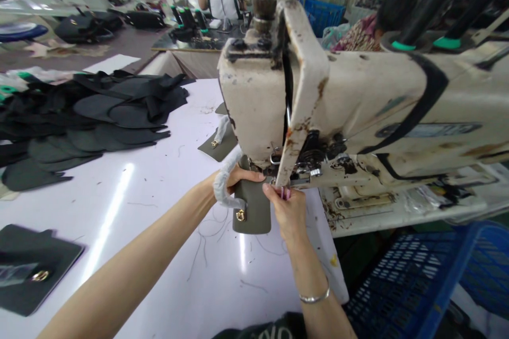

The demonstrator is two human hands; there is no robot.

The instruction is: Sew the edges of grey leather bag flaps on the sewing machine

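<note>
An olive-grey bag panel [254,212] lies under the head of a sewing machine [262,111]. Attached to it is a curved handle [223,188] wrapped in whitish film, with gold hardware [240,215] at its lower end. My left hand [238,176] grips the panel's left side, its thumb stretched across the top towards the needle area; the handle partly hides its fingers. My right hand [289,209] pinches the panel's right edge near the presser foot. A small pink item [285,193] shows at its curled fingers, too small to name. The needle itself is hidden.
Another panel with a wrapped handle [218,143] lies behind the machine head, and a dark one [37,270] at lower left. Black cut pieces [91,111] are heaped at left. A blue basket [413,275] stands right of the table edge. Other people sit beyond.
</note>
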